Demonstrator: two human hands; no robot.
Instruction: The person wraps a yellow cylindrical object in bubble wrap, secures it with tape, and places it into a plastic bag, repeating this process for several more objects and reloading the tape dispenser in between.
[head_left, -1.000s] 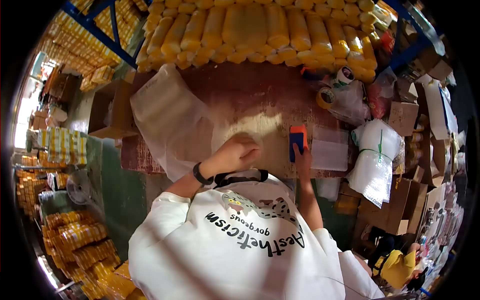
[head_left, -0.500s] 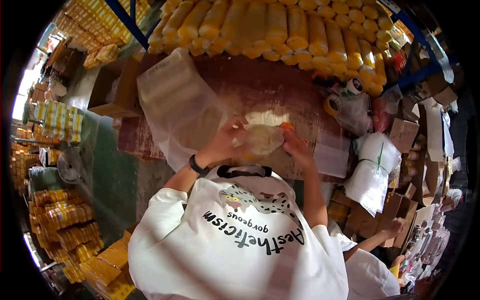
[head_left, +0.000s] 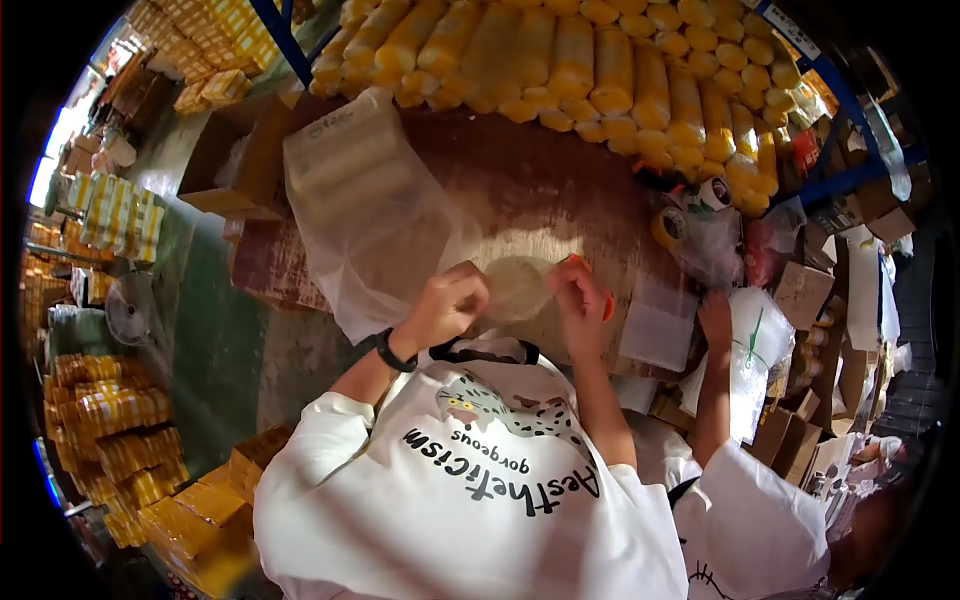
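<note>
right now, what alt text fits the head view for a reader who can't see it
The wearer's left hand and right hand flank a pale see-through item at a worn red table, an orange object partly hidden by the right hand. Yellow rolls are stacked beyond, a translucent bag lies left, and another person's hand is near a white bundle.

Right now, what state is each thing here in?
Left hand: fingers curled
Right hand: curled around orange tool
Orange tool: mostly hidden
Clear piece: between hands, blurred
Clear bag: spread out, wrinkled
Carton: top open
Wrap bundle: tied
Yellow rolls: stacked
Fan: spinning unclear
</note>
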